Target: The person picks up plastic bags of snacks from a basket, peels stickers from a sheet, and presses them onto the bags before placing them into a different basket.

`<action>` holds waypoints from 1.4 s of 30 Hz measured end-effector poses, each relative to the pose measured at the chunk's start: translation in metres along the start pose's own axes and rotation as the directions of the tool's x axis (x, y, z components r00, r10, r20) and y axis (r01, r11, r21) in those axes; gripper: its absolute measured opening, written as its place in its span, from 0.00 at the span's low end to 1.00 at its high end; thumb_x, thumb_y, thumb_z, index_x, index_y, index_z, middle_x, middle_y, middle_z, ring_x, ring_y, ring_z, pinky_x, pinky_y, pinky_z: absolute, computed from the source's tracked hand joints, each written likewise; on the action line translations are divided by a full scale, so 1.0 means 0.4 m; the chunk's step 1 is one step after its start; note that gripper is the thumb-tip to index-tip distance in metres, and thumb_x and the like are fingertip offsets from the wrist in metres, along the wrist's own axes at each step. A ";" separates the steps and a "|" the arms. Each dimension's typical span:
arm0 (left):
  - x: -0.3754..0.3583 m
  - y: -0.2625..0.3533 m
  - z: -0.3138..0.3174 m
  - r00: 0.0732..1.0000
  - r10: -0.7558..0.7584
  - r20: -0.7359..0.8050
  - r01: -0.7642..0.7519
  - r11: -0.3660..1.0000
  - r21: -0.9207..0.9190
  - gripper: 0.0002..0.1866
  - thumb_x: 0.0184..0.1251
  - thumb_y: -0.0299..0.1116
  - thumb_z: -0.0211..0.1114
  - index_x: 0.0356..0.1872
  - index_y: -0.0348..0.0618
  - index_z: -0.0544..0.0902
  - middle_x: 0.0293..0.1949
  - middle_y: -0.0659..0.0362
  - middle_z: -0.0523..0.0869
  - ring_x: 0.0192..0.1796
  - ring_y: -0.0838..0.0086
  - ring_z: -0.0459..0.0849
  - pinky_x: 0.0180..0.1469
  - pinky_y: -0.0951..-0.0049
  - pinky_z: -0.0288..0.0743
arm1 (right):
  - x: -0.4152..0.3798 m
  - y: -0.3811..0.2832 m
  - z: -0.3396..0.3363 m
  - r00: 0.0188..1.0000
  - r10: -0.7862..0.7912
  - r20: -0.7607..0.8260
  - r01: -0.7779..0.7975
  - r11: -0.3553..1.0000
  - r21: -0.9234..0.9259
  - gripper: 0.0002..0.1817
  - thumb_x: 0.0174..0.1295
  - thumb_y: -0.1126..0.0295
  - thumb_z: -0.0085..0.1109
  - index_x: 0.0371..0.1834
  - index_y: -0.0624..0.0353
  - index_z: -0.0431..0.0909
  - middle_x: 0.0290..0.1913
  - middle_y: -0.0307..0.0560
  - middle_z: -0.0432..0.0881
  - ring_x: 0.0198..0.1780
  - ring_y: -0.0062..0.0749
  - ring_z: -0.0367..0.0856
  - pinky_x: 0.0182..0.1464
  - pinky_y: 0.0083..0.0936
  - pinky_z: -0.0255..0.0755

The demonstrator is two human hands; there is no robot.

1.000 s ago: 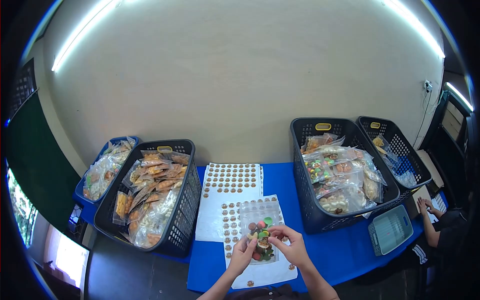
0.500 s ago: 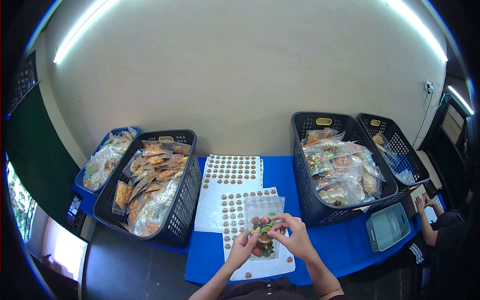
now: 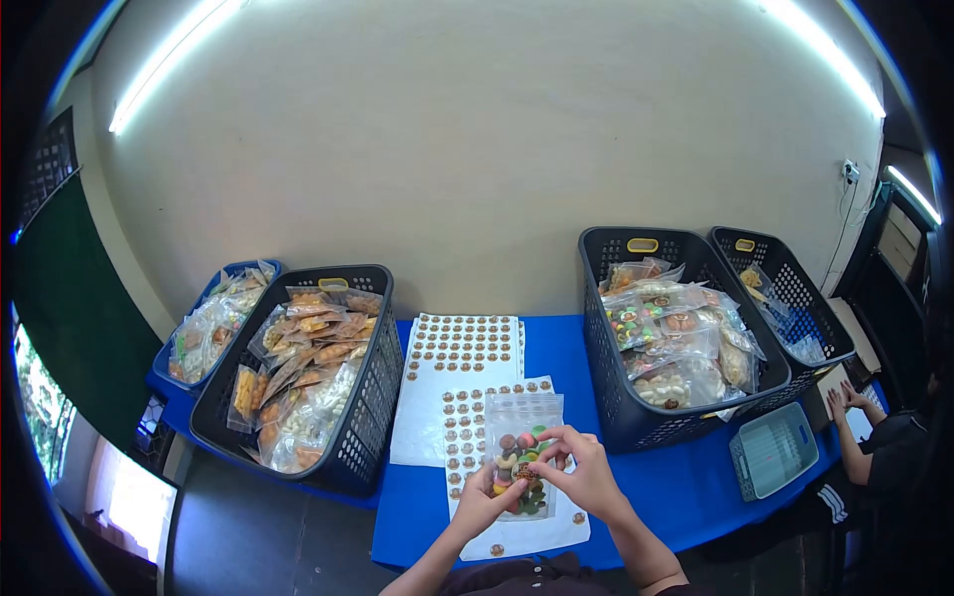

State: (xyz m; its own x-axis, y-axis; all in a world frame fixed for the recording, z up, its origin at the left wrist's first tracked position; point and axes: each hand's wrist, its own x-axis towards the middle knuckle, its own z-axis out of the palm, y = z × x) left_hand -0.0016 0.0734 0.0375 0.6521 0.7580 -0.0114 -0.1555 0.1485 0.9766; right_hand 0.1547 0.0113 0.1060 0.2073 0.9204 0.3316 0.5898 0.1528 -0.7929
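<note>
A clear bag of colourful round sweets lies upright in front of me over a sheet of round brown stickers. My left hand grips the bag's left side, thumb on its front. With its fingers pinched, my right hand is at the bag's front, touching a round brown sticker there. Both hands nearly meet at this sticker. Behind them lies another sticker sheet, partly covered by the nearer one.
Black baskets of packed snacks stand at left and right. Beyond them are a blue basket and another black basket. A clear tray sits on the blue table. Another person's hands show at far right.
My left thumb has moved right and up over the bag, closer to my right fingertips. My right hand stays at the sticker. The view has shifted slightly.
</note>
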 end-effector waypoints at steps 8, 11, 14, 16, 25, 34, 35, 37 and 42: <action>-0.007 0.009 0.003 0.999 -0.044 0.018 0.045 0.999 -0.021 0.16 0.59 0.33 0.63 0.45 0.36 0.72 0.33 0.62 0.79 0.28 0.87 0.75 0.28 0.87 0.70 | 0.005 0.038 0.026 0.947 -0.223 -0.233 0.177 0.963 -0.201 0.16 0.44 0.71 0.67 0.36 0.57 0.74 0.23 0.33 0.75 0.26 0.21 0.68 0.37 0.22 0.61; -0.012 0.017 0.006 0.996 -0.076 -0.038 0.076 0.997 -0.007 0.16 0.59 0.32 0.63 0.44 0.37 0.73 0.34 0.63 0.79 0.28 0.87 0.75 0.28 0.87 0.70 | 0.003 0.057 0.019 0.933 -0.160 -0.321 0.143 0.987 -0.074 0.16 0.42 0.73 0.68 0.35 0.59 0.74 0.26 0.38 0.74 0.28 0.23 0.69 0.36 0.22 0.63; -0.008 0.008 0.001 0.998 -0.060 -0.036 0.059 0.997 -0.040 0.15 0.59 0.32 0.63 0.44 0.38 0.73 0.35 0.63 0.79 0.28 0.87 0.75 0.28 0.87 0.70 | -0.002 0.042 0.016 0.945 -0.062 -0.322 0.095 0.992 0.085 0.21 0.44 0.72 0.68 0.41 0.62 0.71 0.33 0.43 0.74 0.32 0.25 0.72 0.37 0.21 0.67; -0.007 -0.007 -0.001 0.997 -0.078 -0.014 0.078 0.996 -0.041 0.15 0.59 0.32 0.63 0.45 0.37 0.73 0.35 0.62 0.79 0.29 0.86 0.76 0.29 0.86 0.71 | -0.012 0.042 0.035 0.954 0.072 -0.291 0.015 0.958 0.286 0.22 0.45 0.71 0.68 0.43 0.63 0.69 0.37 0.46 0.75 0.35 0.26 0.74 0.39 0.23 0.69; -0.006 -0.014 0.017 0.990 -0.094 0.109 0.089 0.995 0.055 0.20 0.60 0.32 0.61 0.51 0.36 0.69 0.40 0.60 0.80 0.37 0.81 0.78 0.34 0.83 0.74 | -0.031 0.103 0.070 0.971 0.206 -0.120 -0.099 0.805 0.584 0.19 0.51 0.75 0.63 0.44 0.65 0.66 0.38 0.43 0.77 0.40 0.19 0.76 0.42 0.16 0.70; 0.029 -0.031 0.014 0.998 -0.053 -0.035 0.054 0.998 0.029 0.16 0.66 0.40 0.54 0.42 0.35 0.75 0.32 0.62 0.80 0.28 0.87 0.75 0.27 0.87 0.70 | -0.050 0.114 0.095 0.979 0.172 -0.107 -0.089 0.840 0.535 0.19 0.53 0.75 0.62 0.47 0.66 0.68 0.41 0.44 0.76 0.43 0.21 0.75 0.45 0.18 0.69; 0.030 -0.051 0.008 0.998 -0.049 -0.026 0.050 0.998 0.038 0.16 0.66 0.40 0.54 0.43 0.35 0.75 0.32 0.62 0.80 0.28 0.87 0.75 0.28 0.87 0.70 | -0.052 0.118 0.093 0.978 0.185 -0.099 -0.100 0.827 0.554 0.18 0.54 0.75 0.61 0.47 0.66 0.68 0.40 0.44 0.76 0.43 0.21 0.75 0.44 0.17 0.69; 0.031 -0.043 0.012 0.999 -0.043 -0.008 0.043 0.999 0.022 0.16 0.66 0.39 0.54 0.45 0.34 0.74 0.34 0.62 0.80 0.31 0.86 0.76 0.31 0.87 0.70 | -0.050 0.115 0.091 0.973 0.204 -0.108 -0.108 0.814 0.570 0.16 0.55 0.75 0.60 0.46 0.67 0.70 0.39 0.43 0.77 0.43 0.21 0.75 0.43 0.17 0.70; 0.020 -0.014 0.029 0.998 -0.055 0.020 0.056 0.997 -0.062 0.18 0.67 0.36 0.53 0.51 0.34 0.70 0.40 0.60 0.79 0.39 0.84 0.77 0.39 0.84 0.71 | -0.056 0.130 0.118 0.950 0.269 -0.159 -0.117 0.778 0.617 0.16 0.56 0.74 0.58 0.47 0.68 0.69 0.39 0.43 0.77 0.43 0.19 0.74 0.44 0.15 0.69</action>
State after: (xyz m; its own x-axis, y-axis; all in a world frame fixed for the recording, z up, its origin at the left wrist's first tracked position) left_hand 0.0131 0.0713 0.0343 0.6743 0.7360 -0.0606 -0.1647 0.2298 0.9592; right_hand 0.1439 0.0156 0.0333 0.4798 0.8581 0.1831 -0.0470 0.2336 -0.9712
